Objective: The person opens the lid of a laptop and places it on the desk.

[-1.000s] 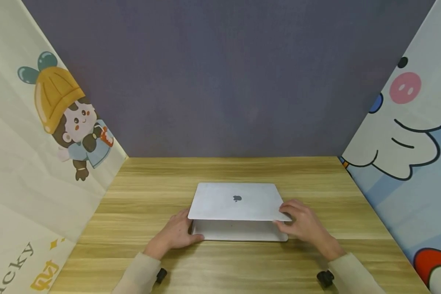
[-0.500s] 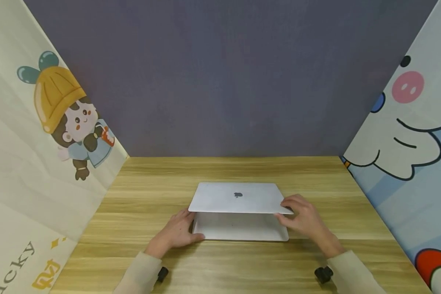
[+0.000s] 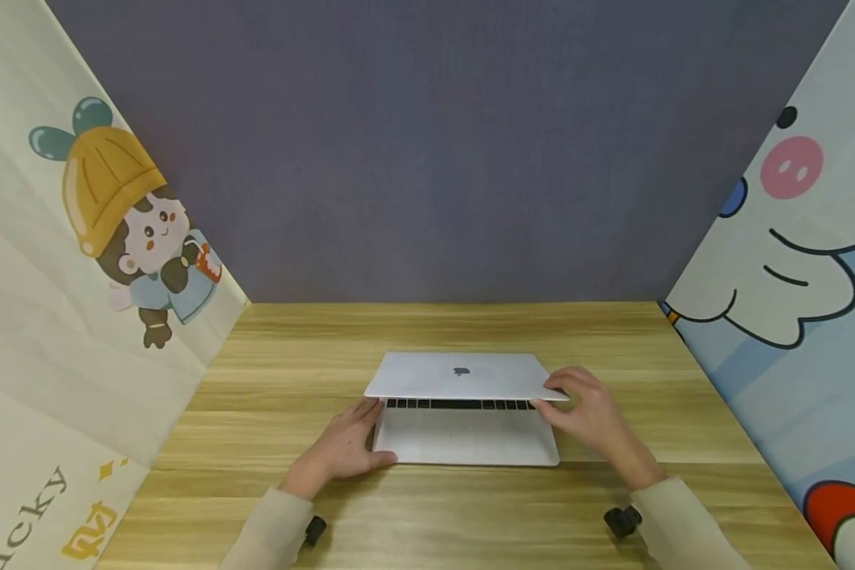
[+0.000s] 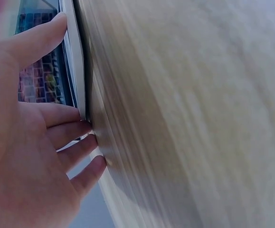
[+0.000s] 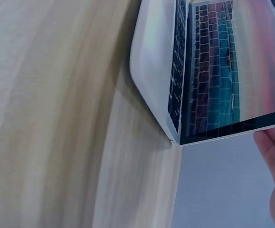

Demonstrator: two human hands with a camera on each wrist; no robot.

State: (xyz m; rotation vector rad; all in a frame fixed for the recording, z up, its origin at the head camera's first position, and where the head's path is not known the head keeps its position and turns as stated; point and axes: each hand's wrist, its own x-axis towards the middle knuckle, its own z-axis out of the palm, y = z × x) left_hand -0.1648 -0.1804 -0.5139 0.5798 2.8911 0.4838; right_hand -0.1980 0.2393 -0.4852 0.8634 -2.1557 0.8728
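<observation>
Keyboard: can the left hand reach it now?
Likely yes for the near row of the keyboard: the left hand touches the left edge of the laptop base, and the front gap below the lid looks free. The lid, pinched by the right hand, overhangs the rest.

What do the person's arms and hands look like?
The left sleeve and right sleeve are plain, pale cream and long. The left hand and right hand are bare, without gloves. A small black gadget sticks out near the left wrist, and a second black gadget near the right.
</observation>
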